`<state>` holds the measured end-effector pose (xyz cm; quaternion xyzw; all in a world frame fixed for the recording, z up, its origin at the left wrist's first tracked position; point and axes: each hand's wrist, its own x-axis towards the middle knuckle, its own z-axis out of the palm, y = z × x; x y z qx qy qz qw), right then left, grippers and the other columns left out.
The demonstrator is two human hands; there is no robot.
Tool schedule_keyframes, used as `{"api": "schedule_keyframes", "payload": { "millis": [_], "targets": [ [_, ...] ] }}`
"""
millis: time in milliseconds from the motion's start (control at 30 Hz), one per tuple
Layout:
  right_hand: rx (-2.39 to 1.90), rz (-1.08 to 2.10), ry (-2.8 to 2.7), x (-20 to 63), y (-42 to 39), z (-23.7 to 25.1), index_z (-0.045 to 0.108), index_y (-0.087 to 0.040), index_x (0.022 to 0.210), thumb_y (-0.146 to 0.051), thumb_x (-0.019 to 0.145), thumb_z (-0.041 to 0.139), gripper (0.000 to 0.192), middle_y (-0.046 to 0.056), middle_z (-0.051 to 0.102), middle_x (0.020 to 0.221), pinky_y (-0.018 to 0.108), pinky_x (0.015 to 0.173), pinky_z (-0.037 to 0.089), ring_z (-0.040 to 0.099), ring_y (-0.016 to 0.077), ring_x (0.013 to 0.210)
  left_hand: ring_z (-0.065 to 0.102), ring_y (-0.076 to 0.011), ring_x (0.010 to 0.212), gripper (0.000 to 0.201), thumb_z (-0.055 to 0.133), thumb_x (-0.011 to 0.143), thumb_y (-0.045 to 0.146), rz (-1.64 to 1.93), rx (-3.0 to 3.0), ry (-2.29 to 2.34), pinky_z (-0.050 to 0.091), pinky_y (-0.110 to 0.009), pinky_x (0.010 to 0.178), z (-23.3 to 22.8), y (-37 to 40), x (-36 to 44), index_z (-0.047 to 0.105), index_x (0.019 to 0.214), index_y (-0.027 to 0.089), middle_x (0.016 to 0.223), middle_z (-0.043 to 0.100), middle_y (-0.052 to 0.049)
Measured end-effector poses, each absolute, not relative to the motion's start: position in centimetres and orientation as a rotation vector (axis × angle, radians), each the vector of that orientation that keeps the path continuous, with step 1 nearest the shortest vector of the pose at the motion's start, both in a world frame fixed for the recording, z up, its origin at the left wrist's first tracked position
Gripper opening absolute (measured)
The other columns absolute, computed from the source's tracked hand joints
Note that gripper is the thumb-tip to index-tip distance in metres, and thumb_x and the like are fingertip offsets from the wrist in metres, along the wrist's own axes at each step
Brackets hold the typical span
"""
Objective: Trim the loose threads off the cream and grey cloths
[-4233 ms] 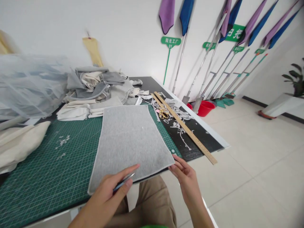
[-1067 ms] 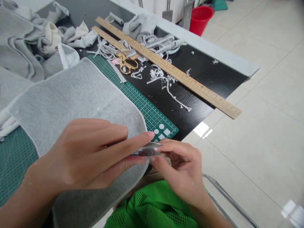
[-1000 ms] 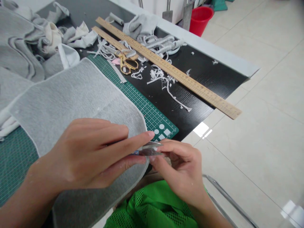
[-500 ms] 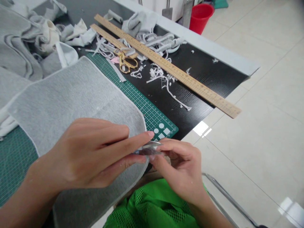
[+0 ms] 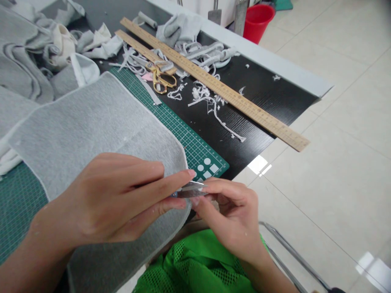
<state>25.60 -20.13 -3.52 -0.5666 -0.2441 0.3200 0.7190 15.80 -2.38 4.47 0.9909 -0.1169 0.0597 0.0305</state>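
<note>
Small thread snips point(image 5: 193, 189) with pointed metal blades are in my left hand point(image 5: 113, 199), which is closed around them with the index finger stretched along the top. The blade tips lie at the fingertips of my right hand point(image 5: 233, 213). That hand is pinched at the white-edged border of a grey fabric piece point(image 5: 91, 118); its fingers mostly hide what lies between them. The fabric spreads under my left hand over the green cutting mat point(image 5: 180, 126) and hangs down the table's near side.
Gold-handled scissors point(image 5: 163, 79) lie among pale fabric strips. A long wooden ruler point(image 5: 214, 83) crosses the black table point(image 5: 259, 97) and sticks out past its edge. Grey fabric scraps point(image 5: 23, 73) pile at the left. A red bucket point(image 5: 258, 22) stands on the floor behind.
The snips' blades have come closer together at the right fingertips. Both hands stay in nearly the same place, and the fabric has barely moved.
</note>
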Motion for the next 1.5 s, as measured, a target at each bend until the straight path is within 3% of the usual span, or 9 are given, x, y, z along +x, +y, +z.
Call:
{"api": "schedule_keyframes", "payload": {
  "millis": [833, 1133, 1333, 1500],
  "targets": [
    [-1.292, 0.74, -0.48, 25.7, -20.1, -3.1, 0.075, -0.017, 0.078, -0.013, 0.076, 0.071, 0.006, 0.002, 0.072, 0.064, 0.019, 0.048, 0.052, 0.062, 0.0102, 0.051, 0.047, -0.0106, 0.054, 0.027, 0.046, 0.102, 0.032, 0.149, 3.056, -0.378, 0.031, -0.029, 0.054, 4.0, -2.1, 15.6, 0.057, 0.124, 0.022, 0.065, 0.055, 0.006],
    [-1.282, 0.757, -0.486, 25.6, -20.2, -3.4, 0.073, -0.017, 0.077, -0.013, 0.078, 0.071, 0.005, 0.001, 0.07, 0.063, 0.017, 0.046, 0.049, 0.06, 0.0089, 0.05, 0.053, -0.0089, 0.057, 0.028, 0.053, 0.098, 0.039, 0.231, 2.936, -0.047, 0.036, -0.027, 0.057, 4.6, -0.7, 14.0, 0.063, 0.123, 0.033, 0.077, 0.069, 0.005],
    [-1.301, 0.756, -0.493, 25.5, -19.9, -3.0, 0.072, -0.017, 0.076, -0.015, 0.079, 0.07, 0.005, 0.0, 0.069, 0.064, 0.017, 0.046, 0.05, 0.059, 0.0083, 0.05, 0.056, -0.0086, 0.057, 0.029, 0.055, 0.097, 0.038, 0.246, 2.85, 0.106, 0.039, -0.024, 0.057, 4.5, -0.3, 12.1, 0.065, 0.123, 0.03, 0.077, 0.07, 0.003],
    [-1.38, 0.696, -0.531, 25.4, -20.2, -3.1, 0.073, -0.017, 0.09, -0.017, 0.079, 0.072, 0.011, 0.002, 0.071, 0.074, 0.02, 0.056, 0.057, 0.066, 0.0111, 0.061, 0.064, -0.0102, 0.06, 0.033, 0.061, 0.092, 0.04, 0.426, 2.902, 0.115, 0.045, -0.022, 0.054, 4.1, -0.1, 8.4, 0.065, 0.123, 0.032, 0.078, 0.073, 0.003]
  ]
}}
